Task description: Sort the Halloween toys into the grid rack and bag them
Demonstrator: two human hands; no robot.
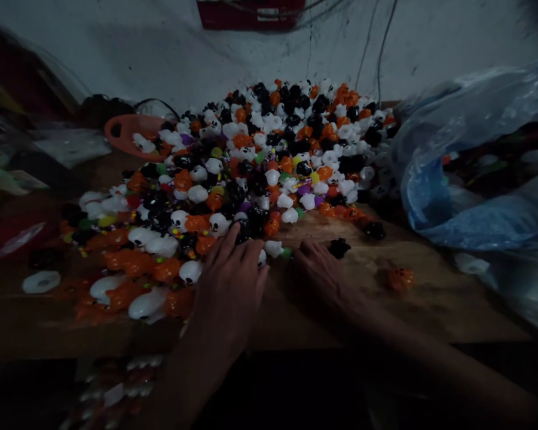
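White pc (pixel 274 248) & green pc (pixel 287 253) lie side by side btwn the two hands, at front edge of a big toy pile (pixel 251 167): mostly white, orange & black pcs, some w/ skull faces. Person's L hand (pixel 233 263) is palm down over the pile's front edge, fingers slightly apart, tips at a black pc (pixel 242 232); can't tell if anything's gripped. R hand (pixel 320 266) is low on table (pixel 430 310), fingers curled, tips next to green pc; can't tell if they're clamped on anything. Just R of it, a black toy (pixel 339 248); farther R, an orange toy (pixel 401 279) on its own. Far R, a clear plastic bag (pixel 448 221). Back L, an orange basket (pixel 116 146) w/ pcs against it. Behind, wall (pixel 138 60) w/ red box (pixel 251 18) up top.
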